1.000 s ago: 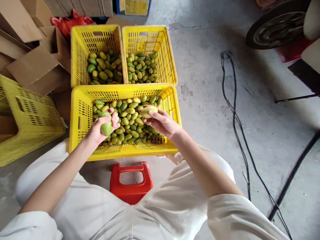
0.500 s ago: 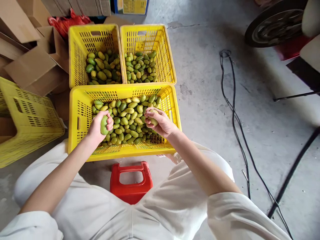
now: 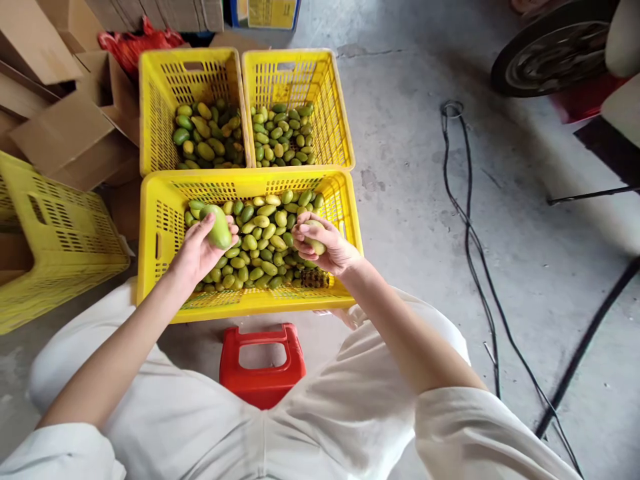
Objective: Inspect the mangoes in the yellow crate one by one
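Under the fingers [image 3: 303,230], fruit [image 3: 269,231] heaped in crate [image 3: 240,309]; left hand [image 3: 196,253] cradling green mango [image 3: 219,228], right hand [image 3: 334,250] curled round paler mango [image 3: 317,245].

Front crate [image 3: 280,305] is yellow, patterned with slots. Fruit pile [image 3: 257,247]: mixed green and yellow-green. Left-held fruit [image 3: 219,230] is light green; right-held fruit [image 3: 317,246], duller yellow-green. Stool [image 3: 263,385]: plain red. Trousers [image 3: 200,427]: off-white. Floor [image 3: 400,233] is mottled grey; cable [image 3: 469,230], black.

Garage-like storeroom: crates [image 3: 250,175], concrete floor [image 3: 400,227]
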Motion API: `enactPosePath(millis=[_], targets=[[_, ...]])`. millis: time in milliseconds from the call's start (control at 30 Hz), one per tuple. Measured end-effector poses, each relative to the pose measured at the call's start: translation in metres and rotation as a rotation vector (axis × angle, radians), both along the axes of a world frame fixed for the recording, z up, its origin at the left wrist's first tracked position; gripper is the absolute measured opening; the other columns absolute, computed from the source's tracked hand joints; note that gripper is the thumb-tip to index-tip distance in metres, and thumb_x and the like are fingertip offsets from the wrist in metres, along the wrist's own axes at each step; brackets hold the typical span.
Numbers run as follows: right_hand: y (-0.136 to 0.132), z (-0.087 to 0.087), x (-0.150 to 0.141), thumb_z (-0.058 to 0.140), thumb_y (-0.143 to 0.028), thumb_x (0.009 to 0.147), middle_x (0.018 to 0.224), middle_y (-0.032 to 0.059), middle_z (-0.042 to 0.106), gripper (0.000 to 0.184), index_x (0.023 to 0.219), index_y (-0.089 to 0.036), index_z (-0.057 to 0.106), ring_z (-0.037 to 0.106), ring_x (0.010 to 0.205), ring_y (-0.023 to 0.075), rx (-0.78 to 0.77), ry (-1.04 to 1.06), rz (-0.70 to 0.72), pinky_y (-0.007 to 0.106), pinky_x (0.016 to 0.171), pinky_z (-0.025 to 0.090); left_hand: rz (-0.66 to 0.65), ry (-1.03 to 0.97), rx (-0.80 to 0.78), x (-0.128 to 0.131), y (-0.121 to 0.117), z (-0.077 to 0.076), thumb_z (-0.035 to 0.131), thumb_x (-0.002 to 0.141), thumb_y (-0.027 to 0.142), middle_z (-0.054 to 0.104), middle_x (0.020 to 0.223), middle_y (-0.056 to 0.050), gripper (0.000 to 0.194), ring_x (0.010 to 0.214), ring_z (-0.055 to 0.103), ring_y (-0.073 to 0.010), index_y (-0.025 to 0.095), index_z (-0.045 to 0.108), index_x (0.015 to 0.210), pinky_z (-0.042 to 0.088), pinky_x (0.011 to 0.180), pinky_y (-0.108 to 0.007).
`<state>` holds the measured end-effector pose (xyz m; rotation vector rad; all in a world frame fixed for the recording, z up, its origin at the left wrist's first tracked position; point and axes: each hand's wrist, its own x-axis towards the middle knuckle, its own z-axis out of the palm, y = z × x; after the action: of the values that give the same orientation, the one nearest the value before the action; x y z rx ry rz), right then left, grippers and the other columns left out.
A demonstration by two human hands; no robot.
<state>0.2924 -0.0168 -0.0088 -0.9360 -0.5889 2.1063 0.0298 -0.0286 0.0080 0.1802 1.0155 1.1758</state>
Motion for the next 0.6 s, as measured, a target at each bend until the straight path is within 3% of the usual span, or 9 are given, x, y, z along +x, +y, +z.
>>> enactPosePath(millis=[67, 167, 267, 367, 467, 533, 600], targets=[[0.0, 0.0, -0.001, 0.107, -0.038, 0.066, 0.073, -0.006, 0.061, 0.053, 0.09, -0.023, 0.061, 0.048, 0.055, 0.0069, 0.002, -0.001, 0.011, 0.018, 0.046, 0.035, 0.019, -0.032, 0.014, -0.002, 0.0, -0.004, 0.086, 0.082, 0.017, 0.062, 0.079, 0.001, 0.026, 0.065, 0.061, -0.0091, 0.02, 0.06, 0.088, 0.056, 0.065, -0.02], [0.0, 0.0, -0.002, 0.099, -0.035, 0.071, 0.085, -0.002, 0.07, 0.042, 0.097, -0.022, 0.068, 0.06, 0.066, 0.01, -0.007, 0.014, -0.037, 0.02, 0.053, 0.046, 0.072, -0.014, -0.035, -0.004, 0.001, -0.006, 0.081, 0.08, 0.011, 0.063, 0.079, 0.003, 0.022, 0.068, 0.064, -0.0087, 0.02, 0.066, 0.094, 0.06, 0.07, -0.019], [0.0, 0.0, -0.003, 0.087, -0.026, 0.072, 0.108, 0.0034, 0.079, 0.042, 0.112, -0.023, 0.073, 0.073, 0.089, 0.0171, -0.024, 0.033, -0.01, 0.028, 0.074, 0.062, 0.053, 0.048, -0.053, -0.004, 0.001, -0.003, 0.081, 0.078, 0.01, 0.071, 0.085, 0.001, 0.025, 0.071, 0.068, -0.0091, 0.021, 0.067, 0.095, 0.059, 0.068, -0.017], [-0.001, 0.001, -0.004, 0.089, -0.018, 0.068, 0.116, 0.0034, 0.081, 0.056, 0.122, -0.025, 0.074, 0.077, 0.103, 0.021, -0.023, 0.007, 0.019, 0.037, 0.096, 0.066, -0.037, 0.075, -0.007, -0.002, 0.0, 0.002, 0.09, 0.076, 0.013, 0.06, 0.07, 0.006, 0.03, 0.052, 0.052, -0.0043, 0.021, 0.064, 0.089, 0.041, 0.048, -0.013], [-0.002, 0.0, -0.005, 0.1, -0.019, 0.064, 0.103, -0.0013, 0.078, 0.063, 0.121, -0.027, 0.074, 0.075, 0.09, 0.0166, -0.024, -0.07, -0.018, 0.032, 0.087, 0.066, -0.077, 0.077, 0.013, 0.0, 0.001, 0.007, 0.094, 0.085, 0.03, 0.045, 0.062, 0.01, 0.035, 0.044, 0.038, -0.0038, 0.022, 0.059, 0.085, 0.032, 0.041, -0.015], [-0.001, -0.002, -0.004, 0.106, -0.021, 0.058, 0.089, -0.0051, 0.072, 0.063, 0.112, -0.026, 0.073, 0.069, 0.078, 0.0126, -0.04, -0.129, -0.063, 0.026, 0.074, 0.063, -0.034, 0.065, -0.012, 0.001, 0.003, 0.008, 0.086, 0.095, 0.042, 0.045, 0.062, 0.008, 0.036, 0.045, 0.04, -0.0055, 0.023, 0.058, 0.083, 0.036, 0.043, -0.016], [0.0, -0.004, -0.003, 0.108, -0.02, 0.054, 0.082, -0.0075, 0.067, 0.062, 0.102, -0.025, 0.069, 0.067, 0.074, 0.0113, -0.062, -0.155, -0.102, 0.024, 0.07, 0.062, 0.012, 0.032, -0.033, 0.002, 0.006, 0.009, 0.075, 0.102, 0.046, 0.056, 0.068, 0.003, 0.033, 0.053, 0.051, -0.0087, 0.022, 0.06, 0.085, 0.047, 0.05, -0.019]])
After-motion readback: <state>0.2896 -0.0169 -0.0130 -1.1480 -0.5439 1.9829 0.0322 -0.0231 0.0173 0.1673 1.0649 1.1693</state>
